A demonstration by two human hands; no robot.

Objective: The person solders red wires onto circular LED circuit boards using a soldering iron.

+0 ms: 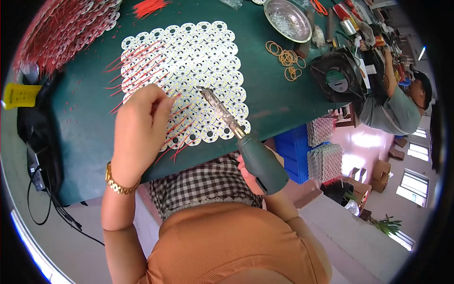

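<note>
A panel of round white LED circuit boards (224,49) lies on the green tabletop in front of me. Short red wires (135,64) stick out from its left part and its near edge. Over the panel's left side, my left hand (142,118) is closed in a pinch; a red wire end (178,95) shows at its fingertips. My right hand (249,176), mostly hidden behind the handle, grips a soldering iron (260,161) with a dark green handle. The iron's worn metal tip points up and left, over the middle of the boards.
Stacked wired boards (71,33) and a red wire bundle (149,7) lie at the far left. A metal bowl (288,21), rubber bands (288,57) and a black fan (336,75) stand at right. Another person (395,106) works beyond. A blue crate (292,154) is below the table.
</note>
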